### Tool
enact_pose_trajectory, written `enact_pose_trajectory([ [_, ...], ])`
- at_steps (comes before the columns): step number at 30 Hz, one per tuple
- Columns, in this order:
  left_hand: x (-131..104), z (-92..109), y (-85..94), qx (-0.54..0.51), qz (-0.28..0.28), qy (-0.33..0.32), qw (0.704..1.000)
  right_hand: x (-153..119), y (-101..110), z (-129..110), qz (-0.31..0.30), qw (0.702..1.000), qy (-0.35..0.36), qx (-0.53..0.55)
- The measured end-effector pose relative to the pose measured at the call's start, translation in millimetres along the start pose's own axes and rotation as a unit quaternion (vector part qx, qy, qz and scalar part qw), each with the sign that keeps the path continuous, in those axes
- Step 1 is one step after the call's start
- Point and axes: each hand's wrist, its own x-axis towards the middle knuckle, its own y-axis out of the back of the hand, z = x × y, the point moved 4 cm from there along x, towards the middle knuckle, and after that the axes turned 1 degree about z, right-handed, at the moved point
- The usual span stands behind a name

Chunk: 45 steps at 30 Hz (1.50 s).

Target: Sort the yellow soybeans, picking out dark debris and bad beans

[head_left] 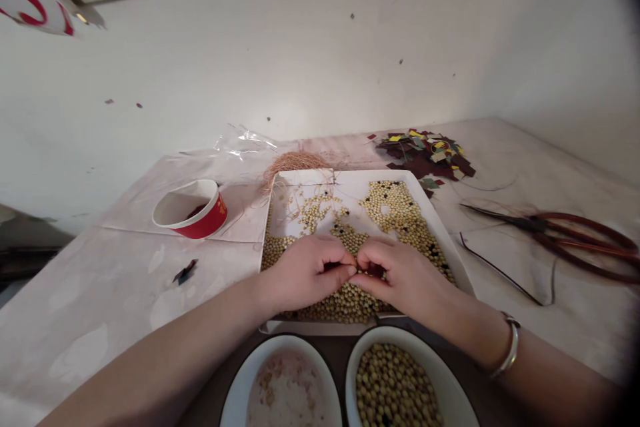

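My left hand point(305, 271) and my right hand point(400, 273) meet fingertip to fingertip above a shallow white tray point(350, 183). Both are closed in a pinch; whatever lies between the fingertips is too small to make out. Small round yellowish beads or seeds point(395, 207), with a few dark ones among them, are spread through the tray, thickest under my hands and along the right side. Nearer to me stand two white bowls. The right bowl point(455, 387) contains larger greenish-brown round pieces, and the left bowl point(234, 390) shows small pinkish-brown bits on its bottom.
Left of the tray stands a red-and-white paper cup point(200, 220). Behind the tray lie a tangle of copper-coloured strands point(300, 161), clear plastic point(243, 141) and a heap of coloured scraps point(425, 157). To the right are scissors point(590, 233) and a bent dark strip point(505, 277).
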Motion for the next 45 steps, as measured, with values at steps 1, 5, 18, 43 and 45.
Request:
enact_pose_trajectory([
  [1, 0.0, 0.1, 0.0, -0.001, 0.0, 0.0, 1.0, 0.2, -0.1, 0.0, 0.0, 1.0, -0.001, -0.001],
  [5, -0.2, 0.1, -0.3, -0.007, 0.0, -0.001, 1.0, 0.9, -0.5, -0.3, -0.001, 1.0, -0.001, -0.005],
  [18, 0.4, 2.2, -0.1, 0.004, -0.004, -0.02, 1.0, -0.1, -1.6, -2.5, 0.001, 0.999, 0.028, -0.044],
  [43, 0.9, 0.2, -3.4, 0.031, 0.011, -0.001, 0.999, -1.3, -3.1, -4.2, -0.012, 0.997, 0.038, -0.061],
  [45, 0.8, 0.0, -2.8, 0.03, 0.018, 0.007, 0.999, -1.1, -2.6, -4.2, -0.011, 0.998, 0.029, -0.058],
])
